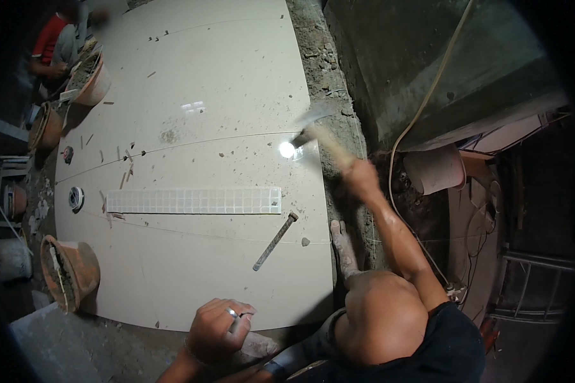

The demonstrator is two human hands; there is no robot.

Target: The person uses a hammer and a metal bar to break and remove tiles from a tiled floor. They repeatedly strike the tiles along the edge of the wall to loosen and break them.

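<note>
Left hand curled shut, pinching a small thin metal piece, too small to identify, at the near edge of the cream floor tiles. Right hand not visible. Beyond it lies a ribbed steel rod, then a white grid strip. To its right a co-worker's hand swings a blurred hammer.

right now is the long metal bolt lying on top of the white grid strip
No, the metal bolt lies on the bare tile below and right of the grid strip, apart from it.
</note>
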